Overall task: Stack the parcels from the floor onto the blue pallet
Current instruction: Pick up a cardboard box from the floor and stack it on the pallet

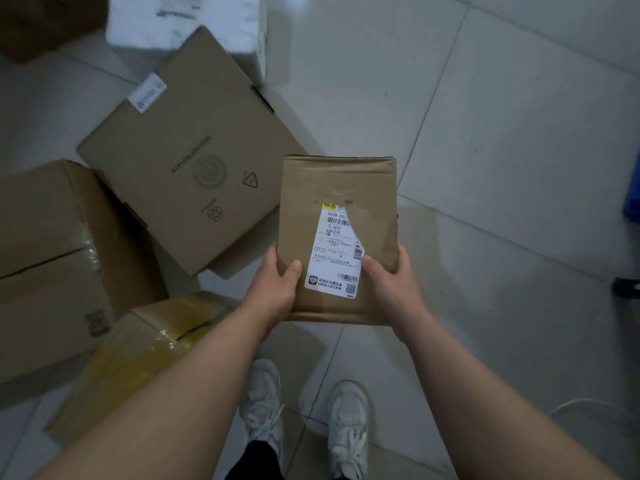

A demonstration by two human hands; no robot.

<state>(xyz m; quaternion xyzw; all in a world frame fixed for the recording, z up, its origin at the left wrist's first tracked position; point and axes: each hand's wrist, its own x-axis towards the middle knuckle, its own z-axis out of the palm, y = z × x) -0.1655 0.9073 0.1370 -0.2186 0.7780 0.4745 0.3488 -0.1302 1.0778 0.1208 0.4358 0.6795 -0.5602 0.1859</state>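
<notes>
While I carry one flat parcel [337,188] above the floor [485,168], fingers [292,271] of left hand [277,292] and right hand [394,289] gripping its sides, at least four boxes [180,161] lie unstacked; blue edge [633,199], likely pallet, far right.

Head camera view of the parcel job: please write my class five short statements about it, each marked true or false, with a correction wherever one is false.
1. The left hand and the right hand both grip the small brown parcel. True.
2. The parcel's white label is whole. False: its upper right part is torn away.
3. A flat carton with printed recycling marks lies to the left of the held parcel. True.
4. The person wears black boots. False: they wear pale lace-up trainers.
5. The held parcel rests on a blue pallet. False: it is held up over the tiled floor.
</notes>
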